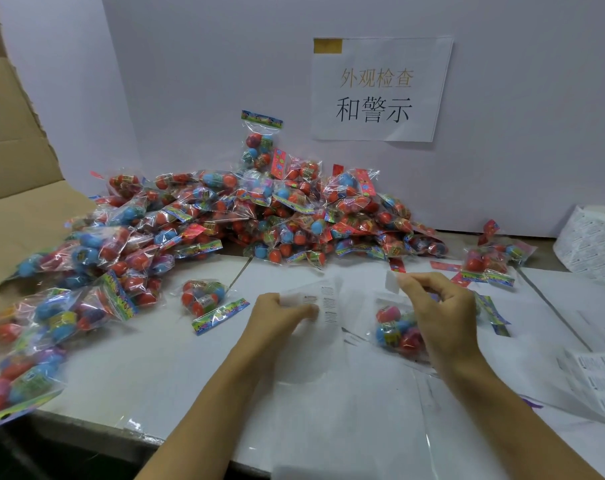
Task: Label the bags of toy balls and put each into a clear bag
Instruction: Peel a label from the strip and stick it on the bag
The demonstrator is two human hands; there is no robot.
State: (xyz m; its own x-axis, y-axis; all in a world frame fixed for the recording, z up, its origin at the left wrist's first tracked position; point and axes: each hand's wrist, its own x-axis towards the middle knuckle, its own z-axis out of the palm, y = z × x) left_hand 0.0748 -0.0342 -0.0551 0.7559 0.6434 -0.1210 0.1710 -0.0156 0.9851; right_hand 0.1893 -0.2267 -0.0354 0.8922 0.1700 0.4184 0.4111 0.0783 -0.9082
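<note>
Right hand (439, 306) grip: pinches peeled label (393, 281) — press flat on bag of balls (396, 329). Left hand (280, 313) grip: holds label strip (325, 303).

Views: one only, head-worn, so no second view shares any part of the scene
Position: above and behind the left hand (280, 311) and right hand (439, 306); both forearms run in from the bottom edge
Facing: forward and down; table (190, 368) below the hands, white wall (519, 133) with a paper sign (377, 90) beyond them
Nearness: close; hands sit low-centre; pile of ball bags (245, 216) just past them
Lens: wide-angle; edges bend
</note>
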